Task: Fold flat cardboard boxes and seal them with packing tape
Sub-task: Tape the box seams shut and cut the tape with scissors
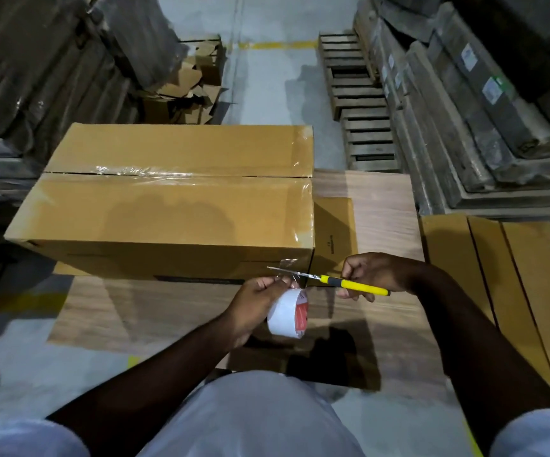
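Wooden pallets [362, 103] are standing behind on the right, torn cardboard scraps [184, 94] behind on the left, and flat cardboard sheets [498, 275] are lying at the right. The closed cardboard box [168, 206] is sitting on a wooden board [382, 206], clear tape shining along its top seam. The left hand [254, 308] is gripping the white tape roll [288, 313] just beside the box's near right corner. The right hand [376, 275] is clamping the yellow cutter [349, 283], its blade touching the stretched tape.

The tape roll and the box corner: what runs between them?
In the head view, a clear strip of tape stretches from the roll in the left hand to the box, and the knife blade crosses it.
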A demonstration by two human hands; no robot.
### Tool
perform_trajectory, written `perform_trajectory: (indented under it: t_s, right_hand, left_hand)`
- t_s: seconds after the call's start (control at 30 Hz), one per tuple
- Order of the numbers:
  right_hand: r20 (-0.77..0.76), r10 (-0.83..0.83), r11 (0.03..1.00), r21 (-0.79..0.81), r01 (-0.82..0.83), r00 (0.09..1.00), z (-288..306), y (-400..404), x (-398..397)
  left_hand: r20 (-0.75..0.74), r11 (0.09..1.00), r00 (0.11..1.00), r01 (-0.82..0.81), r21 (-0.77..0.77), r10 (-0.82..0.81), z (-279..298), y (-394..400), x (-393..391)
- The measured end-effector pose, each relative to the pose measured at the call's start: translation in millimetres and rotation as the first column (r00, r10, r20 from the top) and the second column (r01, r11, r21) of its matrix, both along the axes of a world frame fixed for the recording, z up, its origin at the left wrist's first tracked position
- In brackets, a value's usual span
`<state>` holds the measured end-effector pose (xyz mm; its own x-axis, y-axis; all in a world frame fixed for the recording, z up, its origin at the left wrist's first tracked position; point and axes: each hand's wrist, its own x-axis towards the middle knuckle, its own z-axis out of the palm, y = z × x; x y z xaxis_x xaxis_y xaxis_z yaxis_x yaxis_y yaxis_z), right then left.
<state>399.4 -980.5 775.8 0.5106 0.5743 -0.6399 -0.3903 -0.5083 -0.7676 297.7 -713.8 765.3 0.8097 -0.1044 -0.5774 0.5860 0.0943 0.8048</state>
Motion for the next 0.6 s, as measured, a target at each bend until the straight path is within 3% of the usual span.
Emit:
perform_trajectory:
  t_s: [0.13,0.27,0.37,0.6]
  right_hand:
    - [-0.018,0.012,1.0,0.017,-0.012,1.0,4.9,-1.8,1.2]
    - [0.183,0.033,0.996,-0.082,-0.018,0.982,5.4,-5.9,-14.5]
    - [0.239,-0.011,1.0,-0.019,0.016,0.971,1.6,-7.7,-43.2]
    - [0.06,-0.29,0.949,0.145,0.279,0.955,-39.8,-30.7,-130.6]
  left_hand:
    - [-0.019,0.999,0.999,0.027,-0.019,-0.028,0.3,1.0,-0.7]
    - [-0.063,0.986,0.984,0.165,-0.001,-0.165,-8.9,3.3,-8.3]
    - [-0.068,0.987,0.986,0.157,0.035,-0.154,-15.6,9.0,-9.3]
    - [0.007,0.973,0.985,0.17,0.157,-0.174,-27.1,18.9,-3.1]
